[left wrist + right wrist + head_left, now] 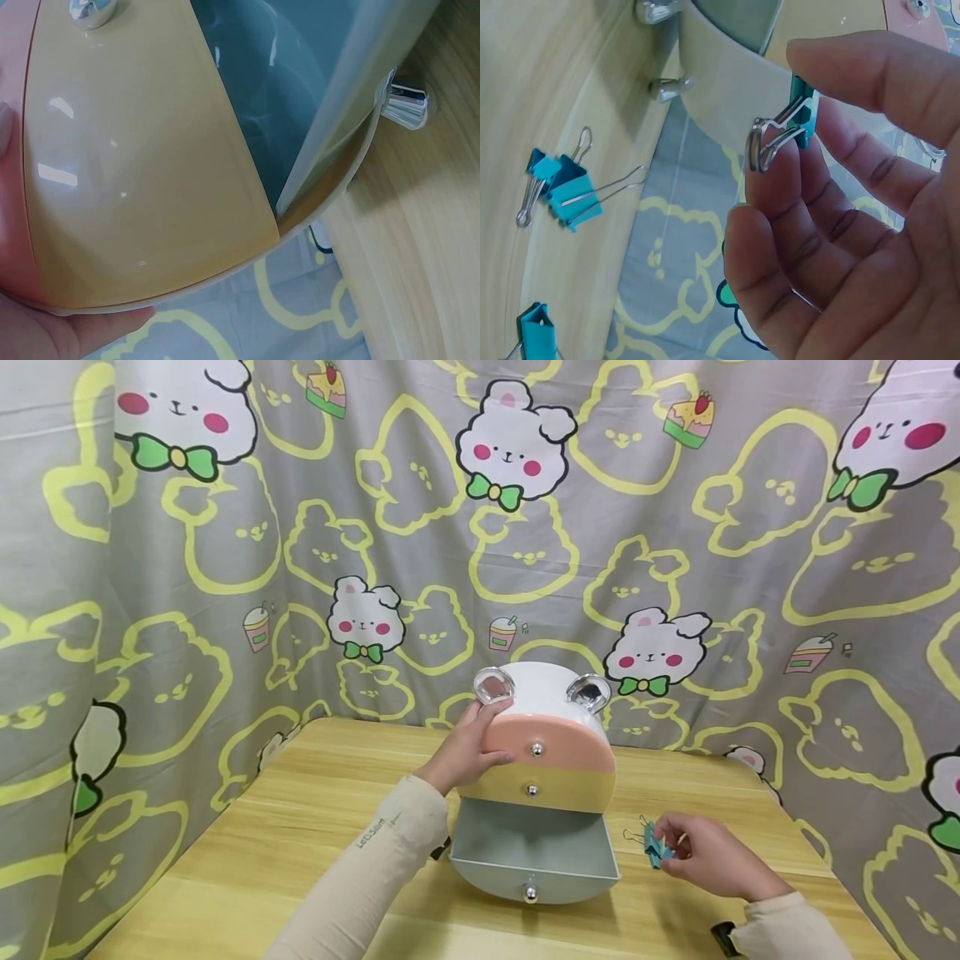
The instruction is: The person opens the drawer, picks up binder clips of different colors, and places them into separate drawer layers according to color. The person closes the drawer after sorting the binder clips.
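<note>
A small bear-eared drawer cabinet [573, 789] stands on the table, with a pink upper drawer, a yellow middle one and a grey-green bottom drawer [534, 881] pulled out; the visible part of its inside looks bare. My left hand [461, 752] grips the cabinet's left side, thumb against the pink front and fingers by the silver ear. To the right of the cabinet, my right hand [712, 856] pinches a small teal binder clip [804, 112] between thumb and fingers. Below that hand, more teal binder clips [576, 199] lie on the wood, one [538, 334] apart from the others.
The light wooden table [247, 877] carries everything. A grey curtain [420, 560] with yellow outlines and rabbit faces hangs behind and at the sides. Silver knobs [531, 893] stick out from the drawer fronts. Something dark [441, 849] shows beside the cabinet under the left sleeve.
</note>
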`<action>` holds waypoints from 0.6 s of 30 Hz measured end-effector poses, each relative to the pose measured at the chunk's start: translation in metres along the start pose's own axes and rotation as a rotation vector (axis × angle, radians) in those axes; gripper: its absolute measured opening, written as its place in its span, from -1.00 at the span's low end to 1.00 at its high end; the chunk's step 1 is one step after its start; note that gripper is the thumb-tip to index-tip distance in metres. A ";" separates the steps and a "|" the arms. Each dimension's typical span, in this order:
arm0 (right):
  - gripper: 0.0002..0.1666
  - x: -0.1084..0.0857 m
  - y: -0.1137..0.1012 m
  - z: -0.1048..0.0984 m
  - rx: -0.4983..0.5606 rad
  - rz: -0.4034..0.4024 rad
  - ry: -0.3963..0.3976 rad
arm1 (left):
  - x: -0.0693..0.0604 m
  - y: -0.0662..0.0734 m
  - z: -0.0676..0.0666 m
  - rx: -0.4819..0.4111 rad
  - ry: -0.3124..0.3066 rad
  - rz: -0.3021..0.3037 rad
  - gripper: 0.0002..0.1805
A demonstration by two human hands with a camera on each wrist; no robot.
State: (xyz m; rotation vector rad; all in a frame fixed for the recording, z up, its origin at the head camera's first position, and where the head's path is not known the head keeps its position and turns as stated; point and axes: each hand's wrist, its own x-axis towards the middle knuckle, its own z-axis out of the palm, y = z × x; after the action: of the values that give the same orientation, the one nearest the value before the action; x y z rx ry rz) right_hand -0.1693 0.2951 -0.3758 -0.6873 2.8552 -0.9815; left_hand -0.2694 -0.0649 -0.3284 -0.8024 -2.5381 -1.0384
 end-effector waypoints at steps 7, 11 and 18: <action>-0.74 0.006 -0.007 0.002 0.022 -0.042 0.011 | 0.000 0.000 0.001 0.009 0.003 0.002 -0.10; -0.72 0.009 -0.010 0.003 0.019 -0.057 0.015 | 0.000 0.000 0.001 0.006 0.000 0.001 -0.10; -0.72 0.015 -0.018 0.004 -0.013 -0.062 0.027 | 0.000 0.000 0.000 0.009 0.007 0.012 -0.09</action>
State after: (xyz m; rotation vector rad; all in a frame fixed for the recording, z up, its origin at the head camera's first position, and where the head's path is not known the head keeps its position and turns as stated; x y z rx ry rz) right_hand -0.1753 0.2739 -0.3668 -0.7741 2.8825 -0.9886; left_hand -0.2697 -0.0647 -0.3288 -0.8086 -2.5273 -1.0235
